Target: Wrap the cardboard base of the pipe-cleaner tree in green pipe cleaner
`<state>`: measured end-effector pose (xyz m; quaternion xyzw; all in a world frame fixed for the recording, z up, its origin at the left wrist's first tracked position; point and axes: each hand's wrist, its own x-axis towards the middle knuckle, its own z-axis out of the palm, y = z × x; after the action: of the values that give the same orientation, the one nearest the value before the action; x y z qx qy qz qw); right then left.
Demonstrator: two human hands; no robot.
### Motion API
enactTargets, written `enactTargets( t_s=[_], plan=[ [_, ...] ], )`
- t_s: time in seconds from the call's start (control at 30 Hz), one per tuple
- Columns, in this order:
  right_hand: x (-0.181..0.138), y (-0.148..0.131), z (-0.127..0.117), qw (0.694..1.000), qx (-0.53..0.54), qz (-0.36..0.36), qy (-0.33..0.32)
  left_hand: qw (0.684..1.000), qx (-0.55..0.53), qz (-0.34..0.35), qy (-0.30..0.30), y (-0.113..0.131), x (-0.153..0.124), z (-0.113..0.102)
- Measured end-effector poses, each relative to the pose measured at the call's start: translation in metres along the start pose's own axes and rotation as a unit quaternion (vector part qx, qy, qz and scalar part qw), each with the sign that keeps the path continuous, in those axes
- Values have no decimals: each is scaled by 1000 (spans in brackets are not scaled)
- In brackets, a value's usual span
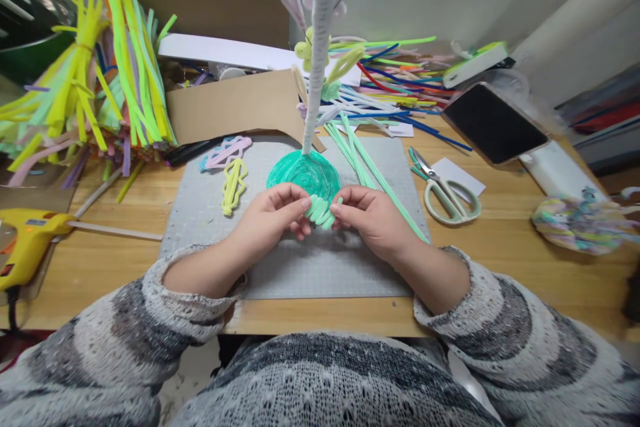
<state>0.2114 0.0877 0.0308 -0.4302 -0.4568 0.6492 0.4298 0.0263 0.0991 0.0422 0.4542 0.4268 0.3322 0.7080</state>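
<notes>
Between my two hands is a mint green pipe cleaner (321, 212) bent into tight zigzag folds. My left hand (280, 210) pinches its left side between thumb and forefinger. At the right side, my right hand (363, 213) grips the other end the same way. Just behind them lies a coiled teal round base (304, 172), with a white wrapped stem (320, 47) rising from it. Pastel pipe-cleaner flowers and loops are fixed along the stem. To the left rest a yellow zigzag piece (233, 187) and a pink and purple one (227, 152).
A grey cutting mat (295, 273) covers the table's middle. Scissors (445, 190) and a phone (495, 121) lie right, near loose mint pipe cleaners (380, 177). A yellow glue gun (33, 240) is at left, below bundled pipe cleaners (135, 67). Cardboard (235, 107) stands behind.
</notes>
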Motion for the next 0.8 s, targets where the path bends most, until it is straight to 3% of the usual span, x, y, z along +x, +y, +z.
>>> enactTargets(
  t_s=[0.17, 0.4, 0.8],
  plan=[
    [-2, -2, 1, 999, -13, 24, -19, 999, 43, 12, -3, 1, 0, 1],
    [1, 0, 0, 1000, 5, 17, 9, 998, 12, -11, 54, 2, 1, 1],
    [-1, 1, 3, 998, 0, 46, -36, 998, 55, -2, -29, -1, -1, 2]
  ],
)
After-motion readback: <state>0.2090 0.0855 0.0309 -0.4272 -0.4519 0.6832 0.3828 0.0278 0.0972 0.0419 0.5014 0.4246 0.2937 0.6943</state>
